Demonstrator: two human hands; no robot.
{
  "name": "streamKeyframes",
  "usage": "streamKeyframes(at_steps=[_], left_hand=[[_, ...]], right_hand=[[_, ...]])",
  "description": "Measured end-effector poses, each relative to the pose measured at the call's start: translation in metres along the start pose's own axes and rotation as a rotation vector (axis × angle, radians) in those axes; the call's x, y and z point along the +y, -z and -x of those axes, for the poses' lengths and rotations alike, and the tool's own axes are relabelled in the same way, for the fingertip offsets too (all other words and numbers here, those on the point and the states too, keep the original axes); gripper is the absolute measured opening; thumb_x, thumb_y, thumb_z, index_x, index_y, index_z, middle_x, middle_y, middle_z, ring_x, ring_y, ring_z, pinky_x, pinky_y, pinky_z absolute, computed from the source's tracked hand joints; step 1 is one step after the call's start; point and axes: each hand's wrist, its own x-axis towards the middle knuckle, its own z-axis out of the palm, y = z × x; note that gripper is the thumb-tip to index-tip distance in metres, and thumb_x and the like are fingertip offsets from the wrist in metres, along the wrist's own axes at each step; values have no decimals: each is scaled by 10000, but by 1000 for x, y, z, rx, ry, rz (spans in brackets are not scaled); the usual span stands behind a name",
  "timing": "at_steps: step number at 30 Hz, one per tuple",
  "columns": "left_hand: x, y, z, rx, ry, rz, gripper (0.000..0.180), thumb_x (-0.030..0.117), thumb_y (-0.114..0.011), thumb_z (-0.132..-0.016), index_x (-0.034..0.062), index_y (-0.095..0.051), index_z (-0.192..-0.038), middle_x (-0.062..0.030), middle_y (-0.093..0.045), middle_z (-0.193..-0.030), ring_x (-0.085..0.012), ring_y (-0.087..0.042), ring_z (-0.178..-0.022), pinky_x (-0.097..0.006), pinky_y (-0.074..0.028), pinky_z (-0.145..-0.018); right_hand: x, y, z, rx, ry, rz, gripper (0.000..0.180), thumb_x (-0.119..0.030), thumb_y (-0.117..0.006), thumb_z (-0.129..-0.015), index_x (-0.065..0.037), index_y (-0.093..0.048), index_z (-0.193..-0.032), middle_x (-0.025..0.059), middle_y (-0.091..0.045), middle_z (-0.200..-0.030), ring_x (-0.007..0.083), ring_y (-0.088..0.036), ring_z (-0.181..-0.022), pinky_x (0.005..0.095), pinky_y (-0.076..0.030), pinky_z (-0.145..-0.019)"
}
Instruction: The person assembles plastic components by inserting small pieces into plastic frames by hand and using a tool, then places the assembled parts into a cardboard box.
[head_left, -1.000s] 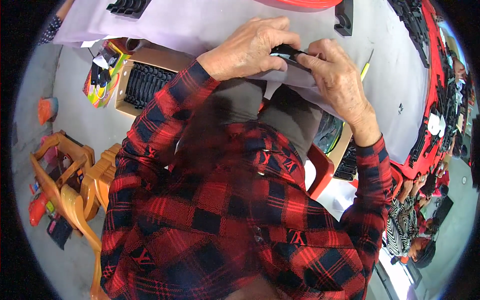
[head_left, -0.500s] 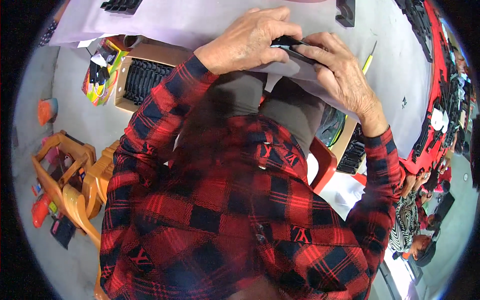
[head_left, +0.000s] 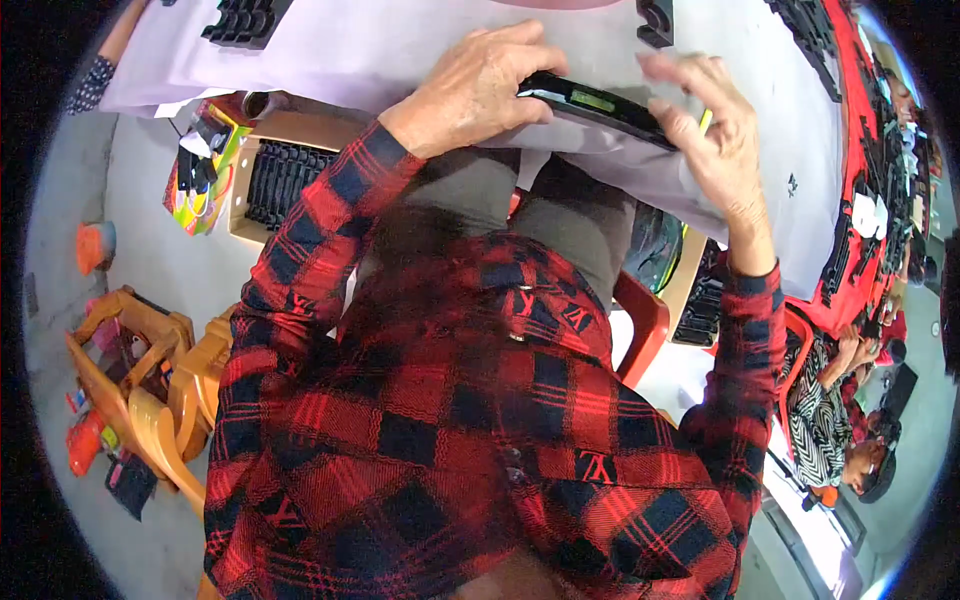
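A long flat black part [head_left: 600, 105] with a small green mark lies at the near edge of the pale lilac table [head_left: 400, 45]. My left hand [head_left: 480, 85] grips its left end, fingers curled over it. Beside the part's right end is my right hand [head_left: 705, 130], fingers spread and raised, fingertips close to or just touching it. Both forearms wear red and black checked sleeves.
More black parts [head_left: 245, 18] lie on the far table, another one [head_left: 655, 20] near the top. A cardboard box with black parts [head_left: 280, 180] stands on the floor at left, orange chairs [head_left: 150, 380] beyond it. A red chair [head_left: 645, 320] is under me. Other people [head_left: 830, 420] sit at right.
The black part has slid out into plain view between my hands. My right hand has opened and lifted from its pinch. The view has moved closer to the table edge.
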Motion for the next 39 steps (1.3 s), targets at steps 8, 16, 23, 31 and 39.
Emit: streamKeyframes(at_steps=[8, 16, 23, 31, 39], left_hand=[[7, -3, -2, 25, -3, -5, 417, 115, -752, -708, -5, -637, -1090, -144, -555, -921, -346, -587, -859, -408, -484, -734], [7, -3, -4, 25, 26, 25, 357, 129, -757, -710, 21, -641, -1030, -133, -550, -896, -350, -589, -852, -434, -476, -725], [13, 4, -8, 80, -81, 76, 301, 114, -731, -729, -13, -602, -969, -150, -491, -860, -352, -531, -853, -426, -431, -739], [5, -4, -1, 85, -13, 6, 315, 131, -750, -699, 48, -644, -984, -128, -544, -874, -354, -587, -840, -467, -468, -722], [10, -1, -1, 10, 22, -6, 387, 134, -769, -728, 5, -637, -1068, -142, -543, -914, -347, -583, -836, -412, -474, -726]], right_hand=[[-20, -47, 29, 8, 26, 271, 341, -92, -704, -738, -105, -690, -1079, 35, -628, -1017, 255, -555, -943, 392, -435, -800], [-26, -55, 19, -45, -10, 381, 317, -82, -711, -719, -97, -691, -1035, 32, -594, -950, 253, -551, -937, 386, -442, -770], [-29, -53, 11, -117, -28, 401, 268, -78, -705, -721, -86, -689, -989, 49, -589, -926, 276, -561, -948, 414, -475, -791], [-26, -42, 19, -28, -14, 213, 252, -83, -713, -757, -62, -704, -1007, 73, -625, -865, 293, -587, -868, 405, -494, -759], [-22, -37, 57, 313, -304, 114, 170, -14, -686, -799, -68, -713, -958, 70, -663, -884, 249, -605, -845, 346, -504, -793]])
